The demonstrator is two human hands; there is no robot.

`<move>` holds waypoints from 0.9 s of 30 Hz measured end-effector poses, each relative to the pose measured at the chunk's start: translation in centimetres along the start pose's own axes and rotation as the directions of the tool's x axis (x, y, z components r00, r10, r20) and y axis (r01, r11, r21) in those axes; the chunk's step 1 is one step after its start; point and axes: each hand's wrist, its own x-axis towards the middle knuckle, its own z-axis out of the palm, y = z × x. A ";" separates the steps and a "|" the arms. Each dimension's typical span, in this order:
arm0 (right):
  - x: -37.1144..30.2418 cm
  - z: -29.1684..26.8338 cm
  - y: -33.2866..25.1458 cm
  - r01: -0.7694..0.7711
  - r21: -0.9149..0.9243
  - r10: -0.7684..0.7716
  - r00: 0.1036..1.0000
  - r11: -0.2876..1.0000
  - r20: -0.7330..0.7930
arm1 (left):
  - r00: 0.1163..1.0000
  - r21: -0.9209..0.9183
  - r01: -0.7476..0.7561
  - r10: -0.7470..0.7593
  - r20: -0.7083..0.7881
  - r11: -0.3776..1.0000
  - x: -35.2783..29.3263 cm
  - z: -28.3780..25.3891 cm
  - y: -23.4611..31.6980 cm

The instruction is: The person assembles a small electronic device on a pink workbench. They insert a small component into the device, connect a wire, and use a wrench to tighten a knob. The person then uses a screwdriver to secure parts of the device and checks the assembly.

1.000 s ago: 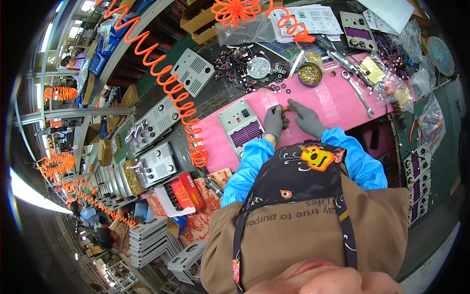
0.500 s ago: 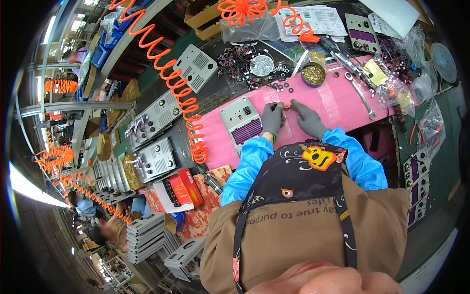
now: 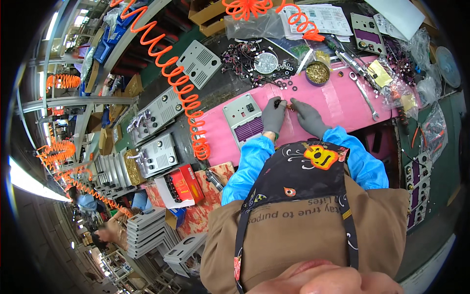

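Both of my hands wear grey gloves and meet over the pink mat (image 3: 333, 100). My left hand (image 3: 272, 116) is closed with its fingertips on a small dark part (image 3: 277, 103), too small to name. My right hand (image 3: 309, 119) pinches a tiny brass-coloured piece (image 3: 290, 107) close to the left fingertips. Whether the two pieces touch cannot be made out. Just left of my left hand lies a grey metal panel (image 3: 243, 117) with a purple slotted grille and a black socket.
A tin of brass nuts (image 3: 317, 73), a dish of small silver parts (image 3: 266, 62) and tangled wires (image 3: 240, 61) lie beyond the mat. A wrench (image 3: 364, 98) and a screwdriver (image 3: 402, 119) are on the right. An orange coiled hose (image 3: 188, 105) hangs at left, near more grey panels (image 3: 156, 154).
My hands stay nearly in place, with the fingertips shifting slightly around the small pieces. The whole view has moved a little, and the grey panel lies as before.
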 end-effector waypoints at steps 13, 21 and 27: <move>1.2 -2.6 -1.7 -0.366 0.451 0.354 0.928 0.814 0.115 | 0.945 -0.452 0.224 -0.080 0.317 0.863 -2.8 -3.7 4.3; -0.1 -3.2 -3.6 -0.503 0.576 0.215 0.842 0.644 0.495 | 0.929 -0.426 0.200 -0.033 0.368 0.882 -6.9 -4.5 3.9; -2.1 -4.8 -8.8 0.165 0.445 -0.319 0.900 0.880 0.296 | 0.898 -0.709 0.437 -0.232 0.373 0.553 -10.9 -2.0 -2.2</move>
